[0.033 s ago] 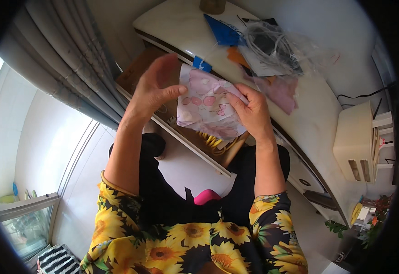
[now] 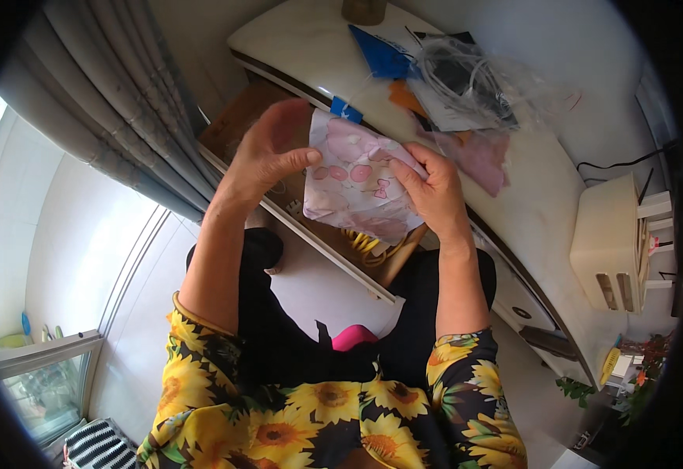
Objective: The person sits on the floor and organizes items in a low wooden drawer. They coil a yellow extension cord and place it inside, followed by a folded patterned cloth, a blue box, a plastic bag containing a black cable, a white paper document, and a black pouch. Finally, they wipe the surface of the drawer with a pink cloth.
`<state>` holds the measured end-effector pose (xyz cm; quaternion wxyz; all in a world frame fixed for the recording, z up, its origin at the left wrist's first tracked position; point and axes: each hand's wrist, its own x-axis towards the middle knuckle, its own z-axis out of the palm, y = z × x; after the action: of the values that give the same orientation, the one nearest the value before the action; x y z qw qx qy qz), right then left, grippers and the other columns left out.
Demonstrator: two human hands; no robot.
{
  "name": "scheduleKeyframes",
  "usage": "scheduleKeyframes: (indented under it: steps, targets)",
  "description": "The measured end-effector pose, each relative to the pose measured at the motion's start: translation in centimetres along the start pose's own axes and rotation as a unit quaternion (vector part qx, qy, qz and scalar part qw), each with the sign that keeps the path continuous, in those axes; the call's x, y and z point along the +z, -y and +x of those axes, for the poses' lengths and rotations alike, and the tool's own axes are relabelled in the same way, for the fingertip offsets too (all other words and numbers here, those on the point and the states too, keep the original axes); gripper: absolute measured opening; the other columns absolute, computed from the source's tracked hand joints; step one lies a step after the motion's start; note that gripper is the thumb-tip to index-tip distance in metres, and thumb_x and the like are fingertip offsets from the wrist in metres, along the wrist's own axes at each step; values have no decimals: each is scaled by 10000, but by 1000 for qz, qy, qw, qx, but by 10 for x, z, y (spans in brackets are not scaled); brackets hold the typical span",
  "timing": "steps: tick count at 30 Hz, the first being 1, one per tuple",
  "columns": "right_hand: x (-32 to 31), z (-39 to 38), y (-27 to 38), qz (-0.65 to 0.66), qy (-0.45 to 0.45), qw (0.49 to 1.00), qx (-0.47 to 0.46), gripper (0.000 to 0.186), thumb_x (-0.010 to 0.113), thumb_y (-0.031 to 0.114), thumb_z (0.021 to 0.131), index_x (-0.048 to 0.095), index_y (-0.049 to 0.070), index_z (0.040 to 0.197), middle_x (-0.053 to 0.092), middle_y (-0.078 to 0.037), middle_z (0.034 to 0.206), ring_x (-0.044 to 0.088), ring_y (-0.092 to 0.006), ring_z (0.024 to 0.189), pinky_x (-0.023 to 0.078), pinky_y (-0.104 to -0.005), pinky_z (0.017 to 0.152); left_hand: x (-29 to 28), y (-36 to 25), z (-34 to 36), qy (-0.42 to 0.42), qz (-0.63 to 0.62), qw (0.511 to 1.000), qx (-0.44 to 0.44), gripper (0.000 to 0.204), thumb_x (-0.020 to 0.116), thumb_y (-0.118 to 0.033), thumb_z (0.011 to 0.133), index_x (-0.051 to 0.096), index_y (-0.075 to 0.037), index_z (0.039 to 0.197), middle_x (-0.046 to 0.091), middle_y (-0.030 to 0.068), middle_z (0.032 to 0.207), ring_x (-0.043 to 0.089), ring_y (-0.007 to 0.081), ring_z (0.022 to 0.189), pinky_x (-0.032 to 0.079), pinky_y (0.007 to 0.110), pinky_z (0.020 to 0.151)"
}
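Observation:
In front of me is a soft, flat, pink-and-white printed pouch [image 2: 349,176] with crumpled edges; whether it is plastic or cloth I cannot tell. My right hand [image 2: 433,191] pinches its right side, thumb on top and fingers behind. My left hand [image 2: 267,152] is at its left edge, with the thumb tip against or just beside it. The left fingers stretch away from the thumb, slightly blurred. Beneath the pouch, an open drawer [image 2: 310,234] holds a coiled yellow cord [image 2: 369,246], partly covered by the pouch.
A light desktop [image 2: 294,39] carries a bagged grey cable [image 2: 466,70], a blue packet [image 2: 376,53] and a pink piece of plastic or cloth [image 2: 482,160]. A cream box [image 2: 603,242] stands at the right. Grey curtains [image 2: 107,109] hang at the left.
The pouch and my right hand have shifted very slightly to the right. My left fingers have dipped a little toward the pouch.

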<state>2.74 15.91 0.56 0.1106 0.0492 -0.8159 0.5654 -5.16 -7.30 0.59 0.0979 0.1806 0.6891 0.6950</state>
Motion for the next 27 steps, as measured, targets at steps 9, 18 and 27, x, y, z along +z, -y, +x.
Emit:
scheduleKeyframes:
  steps: [9,18,27]
  targets:
    - [-12,-3,2,38,-15,998,42,154,639,116,852,630,-11,939,638,-34,791,557,-96,728,464,-249,665,7,14,7,121,-46,991,-43,747,861,-355,636,533,-19,1217,511,128,1283,519,247,1151,380,365,1023]
    - [-13,-4,-3,-33,27,999,0,205,631,171,879,645,-32,902,617,-90,677,567,-104,647,470,-246,607,20,6,6,61,-89,994,34,190,713,-191,826,710,-64,967,660,91,1032,635,158,897,526,290,790]
    - [-21,-5,-10,101,49,991,71,312,680,262,858,651,-11,1007,631,-47,786,564,-95,671,461,-221,571,13,10,5,6,-127,992,17,180,667,-231,875,666,-56,918,668,32,793,629,96,717,532,241,664]
